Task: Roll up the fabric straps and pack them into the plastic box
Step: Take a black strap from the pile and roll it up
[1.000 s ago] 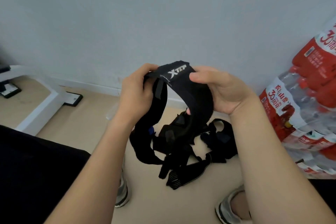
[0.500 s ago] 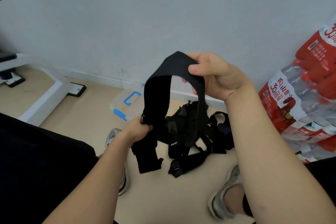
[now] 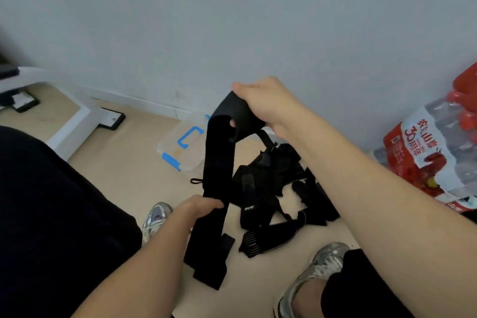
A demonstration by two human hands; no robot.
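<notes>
Between right hand (image 3: 268, 104) and left hand (image 3: 200, 208): strap (image 3: 218, 160).

We see the right hand (image 3: 265, 104) raised before the pale grey wall (image 3: 232, 20), gripping the top end of a long black fabric strap (image 3: 218, 162). The strap runs down to the left hand (image 3: 200, 210), whose fingers curl round it, and its loose end hangs below. A pile of more black straps (image 3: 271, 188) lies on the beige floor (image 3: 129, 165). A clear plastic box with blue latches (image 3: 178, 155) sits by the wall, and a shrink-wrapped pack of red-labelled water bottles (image 3: 433, 160) stands at the right.
</notes>
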